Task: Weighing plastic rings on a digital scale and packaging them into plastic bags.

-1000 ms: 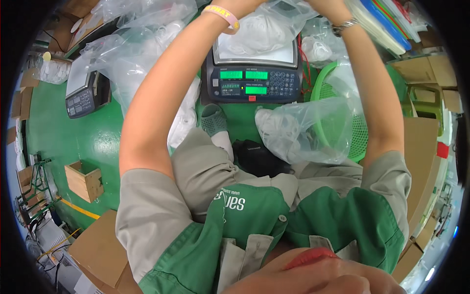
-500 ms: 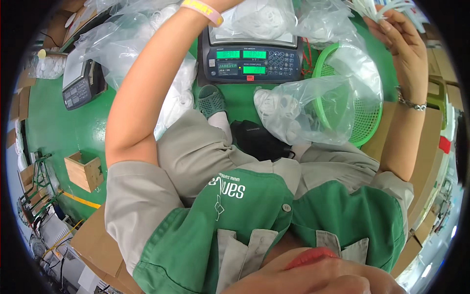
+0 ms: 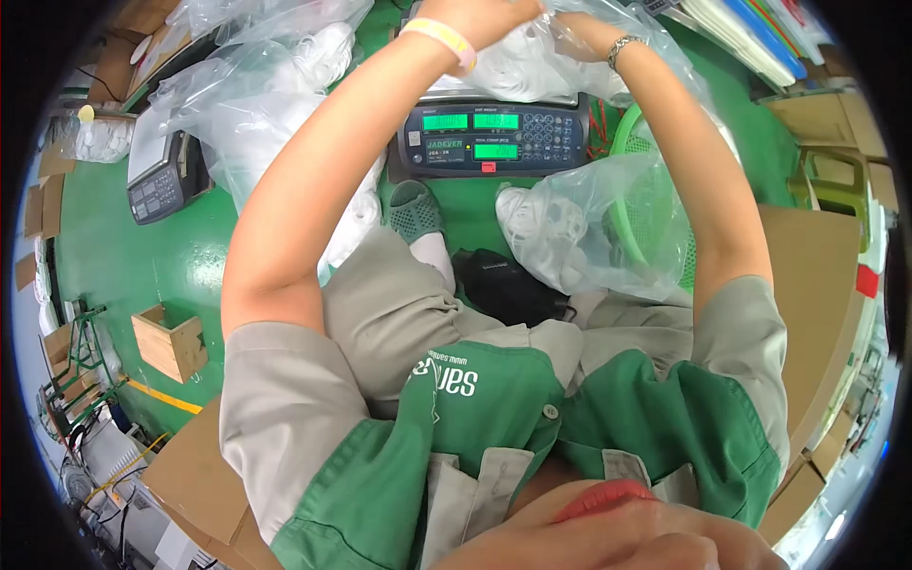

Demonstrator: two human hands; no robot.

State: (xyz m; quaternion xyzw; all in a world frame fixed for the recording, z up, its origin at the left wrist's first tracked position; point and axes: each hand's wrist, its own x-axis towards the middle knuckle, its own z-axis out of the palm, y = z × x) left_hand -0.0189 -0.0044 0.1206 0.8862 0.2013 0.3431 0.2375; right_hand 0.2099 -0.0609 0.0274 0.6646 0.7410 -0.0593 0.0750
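Observation:
A clear plastic bag [image 3: 518, 71] filled with white looped pieces, perhaps cord or strap, rests on a dark counting scale [image 3: 492, 139] with lit green displays. At the bag's upper edge, my left hand [image 3: 489, 21] is closed, its fingertips pinching the plastic. My right hand [image 3: 581, 36] reaches in at the bag's mouth from the right, partly behind clear film. Its fingers are hidden, so what they hold does not show. Another clear bag of white loops [image 3: 556, 228] lies in front of the scale, against a green plastic basket [image 3: 629, 204].
More filled clear bags [image 3: 275, 104] lie left of the scale. A second scale [image 3: 160, 180] and a wooden box [image 3: 169, 342] stand on the green floor further left. Cardboard [image 3: 807, 285] rises beside my right arm, with a green stool [image 3: 831, 185] beyond. My sandalled foot [image 3: 416, 209] is just below the scale.
My right hand has swung inward from the upper right, where it held white loops, to the bag on the scale. My left hand has moved slightly right and down into fuller view.

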